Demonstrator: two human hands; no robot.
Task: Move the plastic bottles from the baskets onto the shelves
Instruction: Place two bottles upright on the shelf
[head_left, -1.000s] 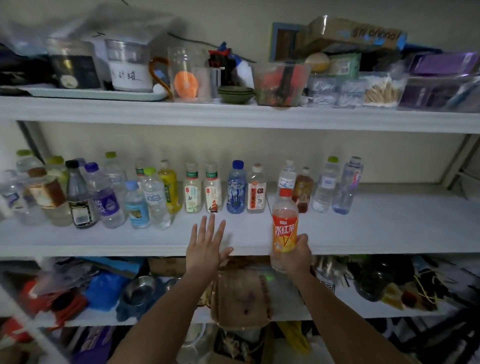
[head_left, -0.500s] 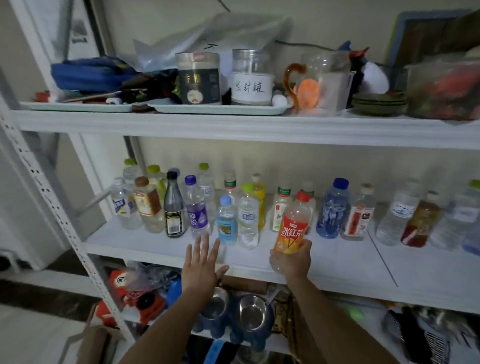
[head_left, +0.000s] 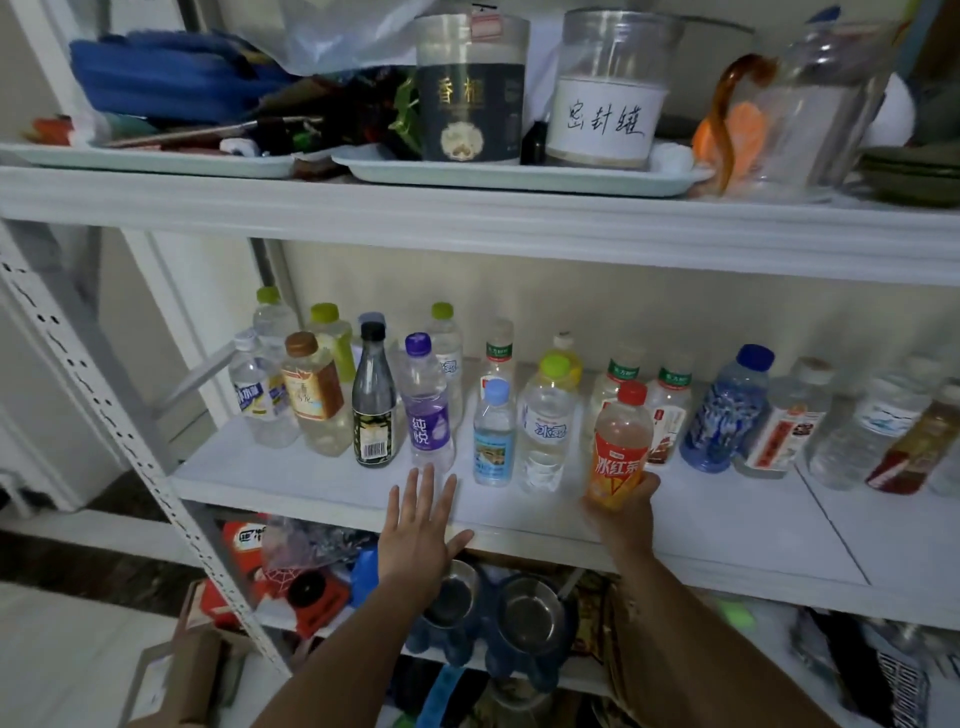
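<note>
1. The right hand (head_left: 626, 512) grips the orange tea bottle (head_left: 621, 447) low on its body. Fingers (head_left: 597, 506) and thumb are curled round the bottom part, with the red cap and most of the label left free. The low grip is probably meant to set it down upright without bumping its neighbours.
2. The bottle is over the front part of the middle shelf (head_left: 727, 519), near upright with a slight tilt. It is just right of the green-capped clear bottle (head_left: 548, 421) and in front of the white-label bottles (head_left: 670, 415). The hand hides its base, so I cannot tell if it touches the shelf.
3. The left hand (head_left: 418, 530) holds nothing. It is palm down with fingers straight and slightly spread.
4. That hand lies at the shelf's front edge, fingertips just short of the purple-label bottle (head_left: 427, 410). I cannot tell whether it rests on the shelf or hovers. It is likely steadying or guarding the row.
5. The shelved bottles stand upright, packed toward the back and left. The gap beside the green-capped one looks like the target slot.
6. No baskets are in view. The upper shelf's trays (head_left: 519, 179) and jars (head_left: 605, 98) are not involved.
7. In my judgement this is the set-down step for this bottle, with release not yet done.
</note>
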